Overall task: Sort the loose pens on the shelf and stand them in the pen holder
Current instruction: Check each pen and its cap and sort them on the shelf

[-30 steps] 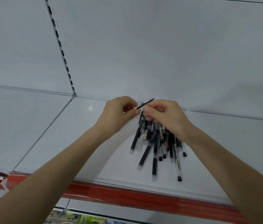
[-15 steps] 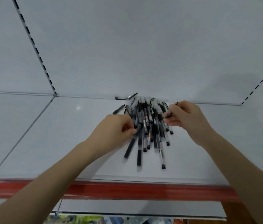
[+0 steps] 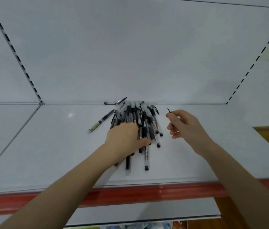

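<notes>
— What is the left hand [image 3: 124,138] doing?
— It lies palm-down on the pile of pens [image 3: 140,118], with the thumb out along the near side. The fingers are hidden beyond the knuckles, so I cannot tell whether they close round any pens. I'd judge it is there to pin the heap and stop the round barrels rolling.
— And the right hand [image 3: 186,128]?
— It is at three o'clock from the pile, lifted clear. Thumb and forefinger pinch a slim dark piece [image 3: 169,111], too small to name. It is probably held aside to keep it out of the sort.
— The pens themselves?
— They are thin, clear plastic tubes with dark refills, fanned out with the clipped caps mostly toward twelve o'clock. A lone pen [image 3: 100,121] lies apart at ten o'clock, and a stray pen [image 3: 115,102] sits by the back panel [image 3: 130,55] at twelve.
— The surface?
— It is a smooth, glossy white shelf [image 3: 48,146] with a red front strip [image 3: 130,194]. It looks slick, so pens should slide easily. No pen holder is in view.
</notes>
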`<state>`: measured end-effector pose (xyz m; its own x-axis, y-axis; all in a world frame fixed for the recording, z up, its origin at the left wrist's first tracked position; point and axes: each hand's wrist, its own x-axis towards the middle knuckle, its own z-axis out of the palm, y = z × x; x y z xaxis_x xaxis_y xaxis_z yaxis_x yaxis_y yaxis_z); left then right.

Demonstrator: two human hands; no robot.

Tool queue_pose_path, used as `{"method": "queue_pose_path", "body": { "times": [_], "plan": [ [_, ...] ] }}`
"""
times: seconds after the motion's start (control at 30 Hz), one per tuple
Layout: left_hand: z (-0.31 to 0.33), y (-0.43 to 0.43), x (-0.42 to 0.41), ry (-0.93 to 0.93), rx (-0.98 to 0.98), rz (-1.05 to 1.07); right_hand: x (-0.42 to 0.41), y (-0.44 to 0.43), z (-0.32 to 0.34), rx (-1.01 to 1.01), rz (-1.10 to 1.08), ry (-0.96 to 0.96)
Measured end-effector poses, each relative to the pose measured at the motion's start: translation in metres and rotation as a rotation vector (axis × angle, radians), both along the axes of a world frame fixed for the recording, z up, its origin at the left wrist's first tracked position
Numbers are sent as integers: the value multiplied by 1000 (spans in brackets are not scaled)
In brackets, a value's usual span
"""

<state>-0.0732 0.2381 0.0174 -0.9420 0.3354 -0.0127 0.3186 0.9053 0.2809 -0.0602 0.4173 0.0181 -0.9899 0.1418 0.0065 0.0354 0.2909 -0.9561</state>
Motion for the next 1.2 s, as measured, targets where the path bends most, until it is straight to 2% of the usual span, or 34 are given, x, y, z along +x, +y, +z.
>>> {"method": "queue_pose_path", "body": {
  "times": [0.27,0.33,0.43,0.5,0.57,0.73,0.8,0.97,1.2],
  "plan": [
    [3,-10,-1,-257,240,46,-3,-10,4,-5,5,60],
    [9,-19,5,-342,373,84,-3,-12,6,-32,-5,82],
    [18,-38,19,-421,674,114,-4,-13,11,-123,-24,106],
    [23,-48,27,-403,864,122,-6,-15,18,-185,-21,120],
    [27,-56,33,-308,960,117,-7,-20,27,-241,17,144],
    [29,-68,38,25,888,92,-11,-38,55,-296,53,270],
    [31,-71,40,90,898,100,-13,-44,64,-307,34,335],
    [31,-79,45,112,913,103,-15,-55,79,-317,73,414],
    [32,-77,47,102,925,71,-12,-65,80,-202,162,393]
  ]
}}
